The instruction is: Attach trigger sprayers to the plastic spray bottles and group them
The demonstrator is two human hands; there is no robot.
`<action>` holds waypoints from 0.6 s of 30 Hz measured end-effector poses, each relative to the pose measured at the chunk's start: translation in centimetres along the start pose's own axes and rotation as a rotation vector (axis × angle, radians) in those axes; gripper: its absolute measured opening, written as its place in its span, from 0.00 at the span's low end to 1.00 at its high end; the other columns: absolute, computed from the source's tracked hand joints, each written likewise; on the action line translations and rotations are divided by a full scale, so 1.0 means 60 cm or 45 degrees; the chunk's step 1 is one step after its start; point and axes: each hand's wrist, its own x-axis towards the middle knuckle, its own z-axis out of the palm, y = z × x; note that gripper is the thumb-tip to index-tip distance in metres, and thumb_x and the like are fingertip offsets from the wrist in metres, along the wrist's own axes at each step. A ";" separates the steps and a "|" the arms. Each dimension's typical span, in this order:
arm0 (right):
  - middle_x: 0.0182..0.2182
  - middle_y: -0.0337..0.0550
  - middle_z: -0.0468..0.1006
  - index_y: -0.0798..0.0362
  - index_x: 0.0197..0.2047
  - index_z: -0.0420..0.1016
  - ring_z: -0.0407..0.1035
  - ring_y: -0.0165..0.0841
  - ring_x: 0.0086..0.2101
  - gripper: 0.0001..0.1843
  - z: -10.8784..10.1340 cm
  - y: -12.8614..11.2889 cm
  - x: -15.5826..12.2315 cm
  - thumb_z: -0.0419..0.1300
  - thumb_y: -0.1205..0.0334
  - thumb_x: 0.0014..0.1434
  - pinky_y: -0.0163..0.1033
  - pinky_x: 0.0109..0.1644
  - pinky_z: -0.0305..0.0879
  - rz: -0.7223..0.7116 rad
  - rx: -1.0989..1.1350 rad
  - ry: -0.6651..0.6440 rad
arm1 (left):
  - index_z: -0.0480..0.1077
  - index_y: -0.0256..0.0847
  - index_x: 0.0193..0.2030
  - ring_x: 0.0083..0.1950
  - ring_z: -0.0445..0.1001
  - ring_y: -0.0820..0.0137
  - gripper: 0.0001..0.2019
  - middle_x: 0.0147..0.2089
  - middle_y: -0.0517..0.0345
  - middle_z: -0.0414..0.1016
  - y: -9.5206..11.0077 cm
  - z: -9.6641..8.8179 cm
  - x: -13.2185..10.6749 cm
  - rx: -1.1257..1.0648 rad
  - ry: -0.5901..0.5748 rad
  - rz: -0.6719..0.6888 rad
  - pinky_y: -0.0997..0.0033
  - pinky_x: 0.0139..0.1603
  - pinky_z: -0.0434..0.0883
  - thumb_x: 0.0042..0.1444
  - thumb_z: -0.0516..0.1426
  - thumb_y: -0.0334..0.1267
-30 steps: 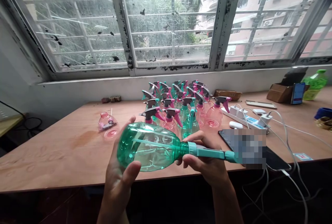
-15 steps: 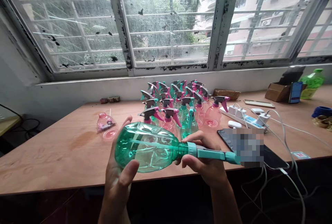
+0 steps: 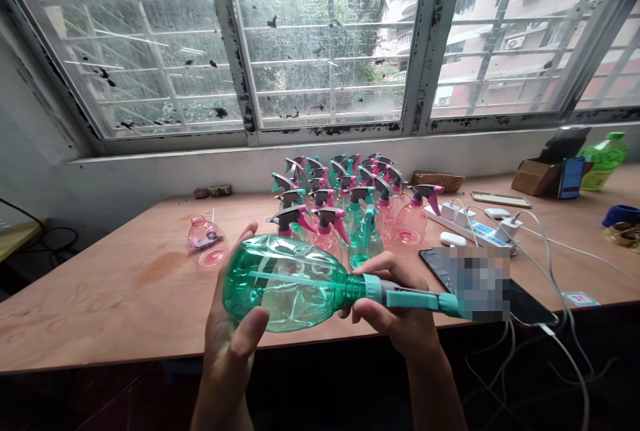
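A clear green spray bottle [image 3: 290,281] lies sideways in both hands above the table's front edge, its nozzle pointing right. My left hand [image 3: 233,331] is closed around the broad base, thumb on the near side. At the neck, my right hand [image 3: 395,314] grips the teal collar and grey-and-teal trigger head [image 3: 413,299] between thumb and fingers. A dip tube shows inside the bottle. Just beyond stand several pink and green spray bottles [image 3: 327,228] in rows, with trigger heads on. Farther left, a pink bottle [image 3: 200,234] without a spray head stands apart; a grey-and-pink piece shows at it.
On the right of the wooden table [image 3: 110,284] lie a power strip [image 3: 483,234] with chargers, a tablet [image 3: 533,301] and white cables. Behind them are a cardboard box [image 3: 535,178], a phone [image 3: 571,178] and a green jug [image 3: 603,161]. Windows run along the back wall.
The trigger head has turned slightly about the bottle's long axis, showing more of its teal trigger. Both hands keep nearly the same place and grip.
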 end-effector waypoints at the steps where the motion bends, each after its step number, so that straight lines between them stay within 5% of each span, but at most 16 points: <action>1: 0.26 0.42 0.86 0.50 0.43 0.73 0.83 0.42 0.27 0.14 0.000 0.000 0.000 0.73 0.62 0.56 0.38 0.29 0.79 -0.001 0.004 0.000 | 0.61 0.49 0.70 0.72 0.58 0.41 0.35 0.73 0.52 0.61 0.000 0.000 0.000 -0.001 -0.004 0.000 0.41 0.70 0.63 0.56 0.63 0.52; 11: 0.28 0.40 0.86 0.49 0.44 0.75 0.83 0.38 0.28 0.15 -0.004 0.003 0.000 0.73 0.67 0.56 0.34 0.30 0.78 -0.016 0.061 -0.023 | 0.65 0.50 0.68 0.72 0.59 0.38 0.35 0.73 0.52 0.61 -0.003 0.004 -0.002 -0.011 0.060 0.077 0.38 0.69 0.64 0.54 0.65 0.50; 18: 0.28 0.41 0.85 0.49 0.45 0.75 0.82 0.38 0.28 0.14 -0.012 0.006 -0.003 0.72 0.65 0.57 0.34 0.27 0.75 0.017 0.065 -0.005 | 0.65 0.55 0.69 0.72 0.61 0.43 0.38 0.70 0.54 0.66 0.014 0.010 -0.015 0.066 0.083 0.049 0.46 0.70 0.65 0.51 0.70 0.42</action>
